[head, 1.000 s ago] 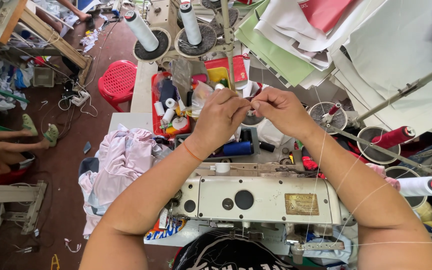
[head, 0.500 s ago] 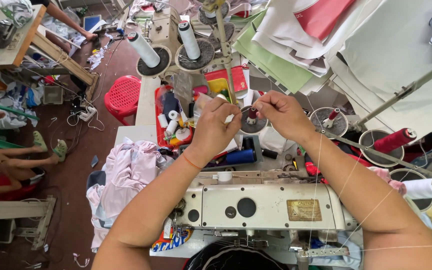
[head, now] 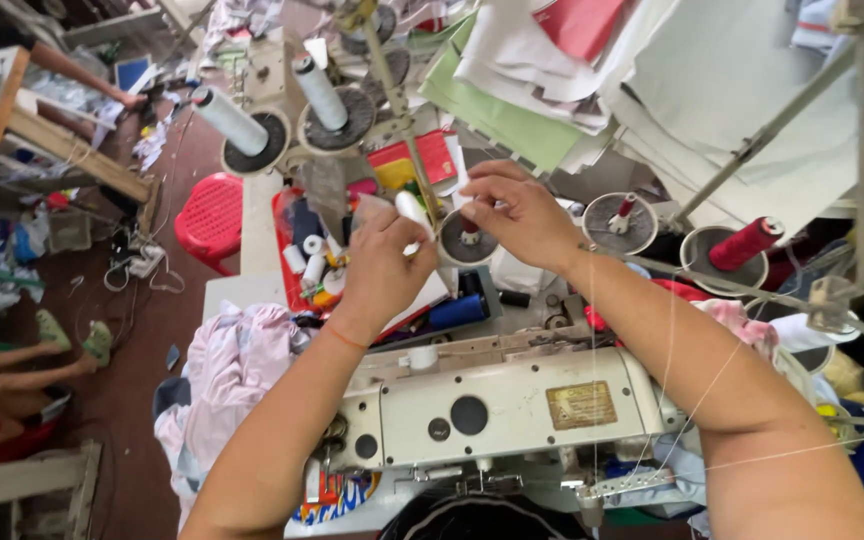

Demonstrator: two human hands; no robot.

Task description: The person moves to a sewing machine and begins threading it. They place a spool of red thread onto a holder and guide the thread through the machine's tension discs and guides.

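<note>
My left hand (head: 382,265) is closed around a small white thread spool (head: 413,212), held above the red tray. Just to its right, my right hand (head: 517,210) has thumb and fingers pinched on what looks like a fine thread end near the spool's top. Both hands hover over a round spool seat (head: 467,243) with a red spindle on the thread stand. Below my forearms lies the cream sewing machine (head: 502,410), with thin threads running down past my right arm.
Two white thread cones (head: 232,120) (head: 320,90) stand at the back; a red cone (head: 747,243) and an empty seat (head: 620,222) sit right. A red tray (head: 287,262) holds several spools. Pink cloth (head: 237,370), red stool (head: 210,218), hanging fabric (head: 552,110). Another person's legs (head: 42,370) are at left.
My hands have drifted slightly apart, the left one lower and further left. The white spool now shows in my left hand. The view has shifted a little.
</note>
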